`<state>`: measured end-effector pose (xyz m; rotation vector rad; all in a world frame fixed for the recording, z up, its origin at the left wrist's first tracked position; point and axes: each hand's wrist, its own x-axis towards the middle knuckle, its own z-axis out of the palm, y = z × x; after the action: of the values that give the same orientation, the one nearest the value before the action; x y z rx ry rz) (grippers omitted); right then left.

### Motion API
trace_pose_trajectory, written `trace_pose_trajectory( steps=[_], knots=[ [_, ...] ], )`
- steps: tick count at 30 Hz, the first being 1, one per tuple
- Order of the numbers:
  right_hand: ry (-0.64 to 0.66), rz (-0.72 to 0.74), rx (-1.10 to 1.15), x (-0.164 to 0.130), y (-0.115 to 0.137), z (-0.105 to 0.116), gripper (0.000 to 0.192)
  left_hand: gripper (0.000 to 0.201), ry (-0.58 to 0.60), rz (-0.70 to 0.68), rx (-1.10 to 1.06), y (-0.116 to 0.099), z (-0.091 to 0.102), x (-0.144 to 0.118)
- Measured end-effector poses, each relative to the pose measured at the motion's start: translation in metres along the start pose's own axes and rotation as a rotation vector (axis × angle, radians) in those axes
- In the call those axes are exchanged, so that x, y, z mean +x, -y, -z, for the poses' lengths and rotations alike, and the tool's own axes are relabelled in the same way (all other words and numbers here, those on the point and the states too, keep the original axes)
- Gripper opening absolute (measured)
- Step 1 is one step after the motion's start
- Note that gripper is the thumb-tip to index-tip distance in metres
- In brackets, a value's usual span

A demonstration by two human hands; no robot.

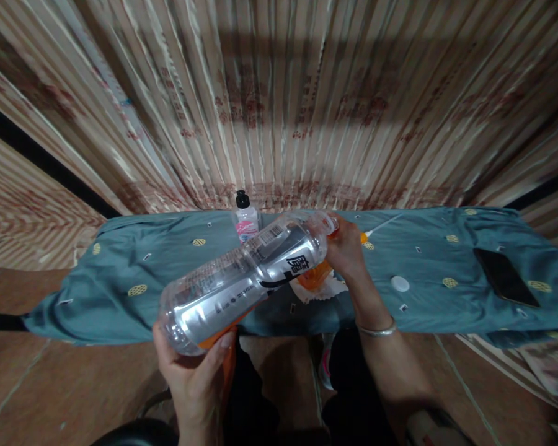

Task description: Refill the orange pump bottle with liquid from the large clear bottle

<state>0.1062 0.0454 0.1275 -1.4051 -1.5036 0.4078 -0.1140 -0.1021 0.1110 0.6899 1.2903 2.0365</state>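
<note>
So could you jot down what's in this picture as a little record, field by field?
left hand: grips the base of the clear plastic bottle with a silver label, which is tipped on its side
right hand: at the bottle's neck end, next to an orange object that is partly hidden
surface: teal patterned cloth
also on the cloth: small black-capped bottle with a pink label, round white cap, dark flat phone
</note>
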Motion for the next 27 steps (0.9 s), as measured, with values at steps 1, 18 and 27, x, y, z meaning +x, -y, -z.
trace_pose_trajectory(
  steps=[1,18,27],
  knots=[
    [-0.003,-0.002,0.000,0.0001,-0.0006,-0.0005,0.014,0.073,0.003,-0.003,-0.001,0.0006,0.0001,0.0004],
    [-0.003,-0.017,0.046,-0.0015,0.0010,-0.0012,0.017,0.079,-0.005,0.015,-0.010,0.0015,0.0029,0.0004],
    [0.008,-0.008,0.014,-0.0002,0.0043,0.0014,0.016,0.077,-0.004,-0.001,0.011,0.0033,0.0023,0.0005]
  ],
)
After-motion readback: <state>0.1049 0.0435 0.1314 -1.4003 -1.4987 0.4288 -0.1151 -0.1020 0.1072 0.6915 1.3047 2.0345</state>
